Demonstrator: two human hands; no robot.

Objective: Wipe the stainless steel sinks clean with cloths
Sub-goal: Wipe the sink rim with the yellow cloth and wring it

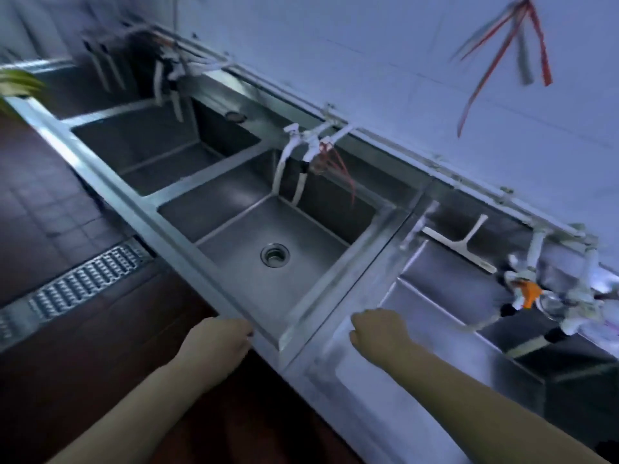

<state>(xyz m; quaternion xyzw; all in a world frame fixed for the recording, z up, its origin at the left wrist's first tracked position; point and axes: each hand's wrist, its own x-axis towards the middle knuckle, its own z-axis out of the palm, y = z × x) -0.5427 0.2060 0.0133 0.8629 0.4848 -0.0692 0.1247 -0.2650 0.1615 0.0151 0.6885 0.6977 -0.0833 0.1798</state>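
A long row of stainless steel sinks runs diagonally from upper left to lower right. The middle sink [234, 229] has a round drain [275, 255] in its floor. The far sink [160, 152] lies up left, and the near sink [445, 296] lies at the right. My left hand [217, 339] is curled in a fist at the front rim of the middle sink. My right hand [378, 333] is curled with its knuckles on the divider rim beside the near sink. No cloth shows in either hand.
White taps and hoses [301, 152] hang over the middle sink, with more taps and an orange fitting [529, 293] at the right. A white squeegee [462, 246] lies on the back ledge. A metal floor drain grate [83, 283] runs along the dark tiled floor at left.
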